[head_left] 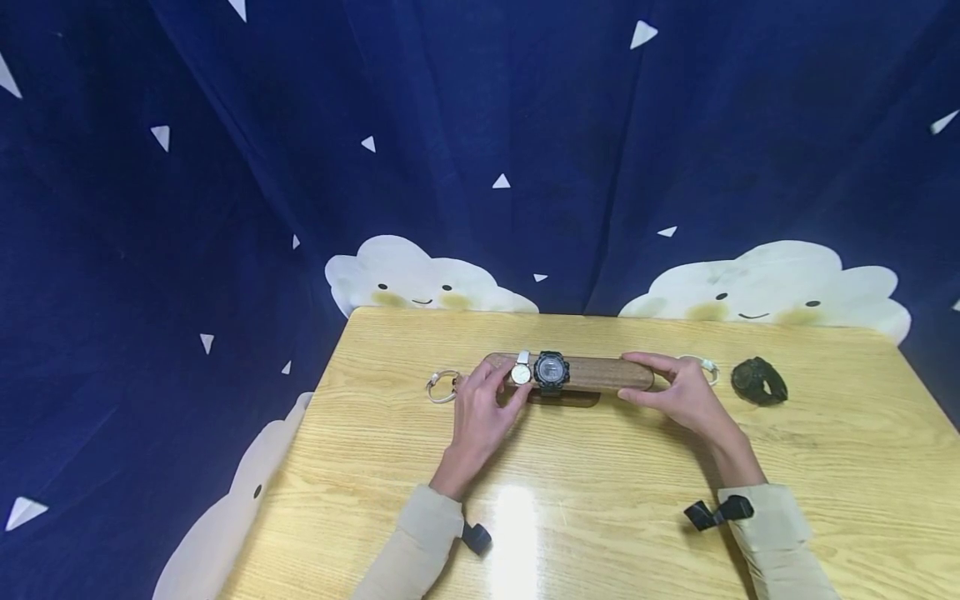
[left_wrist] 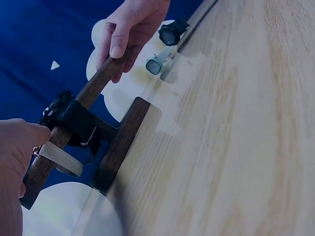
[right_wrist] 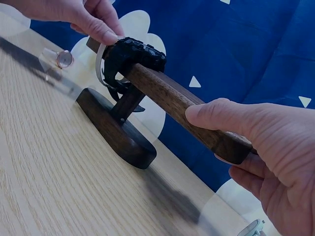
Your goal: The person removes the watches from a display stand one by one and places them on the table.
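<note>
A wooden T-shaped watch stand (head_left: 603, 372) stands near the table's back edge, its dark base (right_wrist: 115, 130) on the tabletop. Around its bar sit a chunky black watch (head_left: 551, 372) and, to the left of that, a small watch with a white strap (head_left: 521, 374). My left hand (head_left: 478, 415) pinches the white-strapped watch between thumb and fingers at the bar's left part. With thumb and fingers, my right hand (head_left: 692, 402) grips the bar's right end. The white strap (left_wrist: 61, 158) hangs in a loop below the bar in the left wrist view.
Left of the stand lies another light-strapped watch (head_left: 442, 387), partly behind my left hand. A white watch (head_left: 709, 367) lies behind my right hand, and a black watch (head_left: 759, 382) rests farther right. Blue curtain (head_left: 480, 150) hangs behind the table.
</note>
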A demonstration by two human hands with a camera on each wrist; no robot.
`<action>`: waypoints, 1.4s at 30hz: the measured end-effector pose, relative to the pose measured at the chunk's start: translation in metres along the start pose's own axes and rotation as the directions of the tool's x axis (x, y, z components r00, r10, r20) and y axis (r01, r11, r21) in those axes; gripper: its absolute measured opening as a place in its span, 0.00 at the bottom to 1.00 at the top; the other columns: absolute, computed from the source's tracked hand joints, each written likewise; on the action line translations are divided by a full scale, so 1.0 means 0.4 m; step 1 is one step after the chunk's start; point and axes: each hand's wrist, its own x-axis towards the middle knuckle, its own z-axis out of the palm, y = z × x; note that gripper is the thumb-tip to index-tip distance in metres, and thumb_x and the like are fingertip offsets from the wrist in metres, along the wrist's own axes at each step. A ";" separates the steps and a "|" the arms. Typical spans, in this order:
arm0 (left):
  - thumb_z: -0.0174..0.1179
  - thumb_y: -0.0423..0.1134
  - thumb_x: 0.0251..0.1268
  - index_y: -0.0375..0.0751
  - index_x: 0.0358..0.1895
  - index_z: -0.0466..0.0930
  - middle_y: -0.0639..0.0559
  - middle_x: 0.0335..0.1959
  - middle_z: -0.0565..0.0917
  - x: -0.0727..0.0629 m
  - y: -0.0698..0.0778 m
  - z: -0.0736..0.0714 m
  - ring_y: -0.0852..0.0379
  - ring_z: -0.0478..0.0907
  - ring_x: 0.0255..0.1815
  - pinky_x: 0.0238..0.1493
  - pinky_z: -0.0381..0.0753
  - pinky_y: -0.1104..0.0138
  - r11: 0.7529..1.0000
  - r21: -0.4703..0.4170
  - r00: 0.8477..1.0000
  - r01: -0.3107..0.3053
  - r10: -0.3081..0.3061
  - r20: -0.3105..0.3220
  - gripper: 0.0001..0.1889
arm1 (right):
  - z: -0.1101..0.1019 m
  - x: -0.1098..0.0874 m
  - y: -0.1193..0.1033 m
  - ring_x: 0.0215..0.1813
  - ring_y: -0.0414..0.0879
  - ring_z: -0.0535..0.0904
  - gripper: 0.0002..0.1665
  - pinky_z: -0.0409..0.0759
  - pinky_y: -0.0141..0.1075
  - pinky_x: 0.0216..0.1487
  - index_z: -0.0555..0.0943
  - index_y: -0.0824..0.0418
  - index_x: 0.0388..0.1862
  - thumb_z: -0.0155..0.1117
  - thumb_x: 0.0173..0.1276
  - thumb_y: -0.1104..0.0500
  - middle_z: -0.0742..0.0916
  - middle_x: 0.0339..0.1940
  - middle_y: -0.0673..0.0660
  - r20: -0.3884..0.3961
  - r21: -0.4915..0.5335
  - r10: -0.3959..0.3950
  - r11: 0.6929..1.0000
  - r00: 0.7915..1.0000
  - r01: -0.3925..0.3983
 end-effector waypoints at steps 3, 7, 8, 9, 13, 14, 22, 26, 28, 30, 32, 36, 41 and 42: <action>0.77 0.49 0.60 0.40 0.55 0.89 0.52 0.26 0.79 0.000 0.001 0.000 0.61 0.67 0.26 0.34 0.71 0.66 1.000 -0.003 1.000 0.008 -0.008 -0.009 0.24 | 0.000 0.000 0.001 0.56 0.29 0.81 0.31 0.78 0.20 0.55 0.87 0.56 0.61 0.85 0.57 0.59 0.89 0.59 0.59 0.001 0.000 -0.004 1.000 1.000 0.005; 0.76 0.47 0.61 0.40 0.55 0.89 0.50 0.26 0.80 0.003 0.002 -0.003 0.61 0.67 0.25 0.33 0.69 0.68 1.000 -0.003 1.000 0.014 -0.014 -0.011 0.22 | 0.000 0.000 0.001 0.56 0.29 0.81 0.31 0.78 0.20 0.55 0.87 0.56 0.61 0.85 0.57 0.58 0.89 0.59 0.59 -0.001 -0.005 -0.003 1.000 1.000 0.003; 0.76 0.47 0.61 0.39 0.54 0.89 0.50 0.25 0.81 0.003 0.002 -0.004 0.61 0.68 0.25 0.33 0.69 0.68 1.000 -0.002 1.000 0.015 -0.015 -0.012 0.22 | 0.000 0.000 0.001 0.56 0.29 0.81 0.31 0.78 0.20 0.55 0.87 0.56 0.61 0.85 0.57 0.58 0.89 0.59 0.60 -0.001 -0.004 -0.003 1.000 1.000 0.003; 0.76 0.47 0.61 0.39 0.54 0.89 0.50 0.25 0.81 0.003 0.002 -0.005 0.61 0.68 0.25 0.33 0.69 0.68 1.000 0.000 1.000 0.013 -0.013 -0.013 0.21 | 0.000 0.000 0.000 0.56 0.29 0.81 0.31 0.78 0.20 0.55 0.87 0.57 0.61 0.85 0.57 0.58 0.89 0.59 0.60 0.000 -0.006 -0.001 1.000 1.000 0.001; 0.76 0.44 0.59 0.37 0.51 0.90 0.49 0.24 0.81 0.003 0.000 -0.009 0.60 0.69 0.24 0.32 0.71 0.68 1.000 -0.002 1.000 0.007 -0.007 -0.028 0.20 | -0.001 0.000 0.001 0.56 0.28 0.81 0.31 0.78 0.19 0.56 0.87 0.57 0.61 0.85 0.57 0.58 0.88 0.60 0.61 0.005 -0.006 0.004 1.000 1.000 -0.004; 0.76 0.44 0.59 0.37 0.51 0.90 0.49 0.23 0.82 0.004 -0.001 -0.010 0.60 0.70 0.24 0.32 0.72 0.68 1.000 -0.003 0.999 0.006 -0.006 -0.031 0.20 | -0.001 0.000 0.002 0.57 0.28 0.81 0.31 0.77 0.19 0.56 0.87 0.57 0.61 0.85 0.58 0.58 0.88 0.60 0.61 0.005 -0.005 0.006 1.000 1.000 -0.006; 0.77 0.43 0.57 0.35 0.47 0.90 0.51 0.22 0.81 0.007 -0.014 -0.017 0.61 0.71 0.23 0.32 0.74 0.69 1.000 0.006 0.999 0.017 -0.016 -0.041 0.19 | -0.001 -0.001 0.003 0.57 0.27 0.80 0.31 0.77 0.19 0.55 0.87 0.57 0.62 0.85 0.58 0.57 0.88 0.60 0.61 0.008 -0.012 0.012 1.000 1.000 -0.012; 0.77 0.43 0.55 0.36 0.44 0.91 0.51 0.20 0.80 0.009 -0.019 -0.020 0.62 0.68 0.22 0.30 0.72 0.70 1.000 0.015 0.998 0.008 -0.007 -0.054 0.17 | -0.001 -0.001 0.004 0.57 0.27 0.80 0.31 0.77 0.18 0.55 0.87 0.57 0.61 0.85 0.58 0.57 0.88 0.60 0.61 0.007 -0.011 0.010 1.000 1.000 -0.010; 0.77 0.43 0.55 0.36 0.44 0.91 0.51 0.20 0.80 0.010 -0.021 -0.021 0.63 0.67 0.22 0.29 0.71 0.70 1.000 0.021 0.998 0.005 -0.004 -0.057 0.17 | -0.001 -0.001 0.005 0.57 0.27 0.80 0.31 0.77 0.18 0.56 0.87 0.57 0.61 0.85 0.58 0.57 0.88 0.60 0.61 0.006 -0.011 0.010 1.000 1.000 -0.010; 0.77 0.43 0.55 0.36 0.44 0.91 0.50 0.19 0.80 0.010 -0.023 -0.022 0.63 0.67 0.22 0.29 0.71 0.70 1.000 0.020 0.998 0.007 -0.006 -0.056 0.17 | -0.001 -0.001 0.005 0.57 0.27 0.79 0.31 0.76 0.18 0.56 0.87 0.57 0.61 0.85 0.58 0.57 0.88 0.60 0.61 0.006 -0.012 0.012 1.000 1.000 -0.011; 0.76 0.43 0.55 0.36 0.44 0.91 0.49 0.19 0.80 0.010 -0.024 -0.023 0.64 0.66 0.22 0.30 0.71 0.70 1.000 0.022 0.999 0.013 -0.012 -0.050 0.16 | -0.001 -0.001 0.005 0.57 0.26 0.79 0.31 0.77 0.19 0.56 0.87 0.57 0.61 0.85 0.58 0.57 0.88 0.60 0.61 0.005 -0.011 0.014 1.000 1.000 -0.014; 0.77 0.43 0.54 0.38 0.44 0.92 0.48 0.19 0.81 0.012 -0.027 -0.029 0.63 0.66 0.21 0.31 0.72 0.68 0.999 0.025 0.998 0.026 -0.025 -0.052 0.16 | -0.001 -0.001 0.004 0.57 0.27 0.80 0.31 0.78 0.19 0.55 0.87 0.57 0.61 0.85 0.57 0.57 0.88 0.60 0.61 0.003 -0.007 0.014 1.000 1.000 -0.014; 0.77 0.44 0.54 0.38 0.44 0.92 0.48 0.19 0.81 0.017 -0.030 -0.038 0.61 0.69 0.21 0.32 0.75 0.66 0.999 0.017 0.998 0.046 -0.045 -0.054 0.16 | -0.002 0.000 0.002 0.58 0.26 0.79 0.32 0.76 0.19 0.57 0.87 0.56 0.61 0.85 0.57 0.56 0.88 0.61 0.60 0.008 -0.011 0.034 0.999 0.999 -0.034; 0.77 0.44 0.54 0.38 0.44 0.92 0.49 0.19 0.81 0.018 -0.030 -0.039 0.62 0.69 0.20 0.33 0.76 0.66 0.999 0.015 0.997 0.045 -0.044 -0.058 0.16 | -0.002 -0.001 0.001 0.58 0.26 0.78 0.32 0.75 0.19 0.57 0.87 0.56 0.62 0.85 0.58 0.55 0.88 0.61 0.60 0.010 -0.012 0.040 0.999 0.999 -0.040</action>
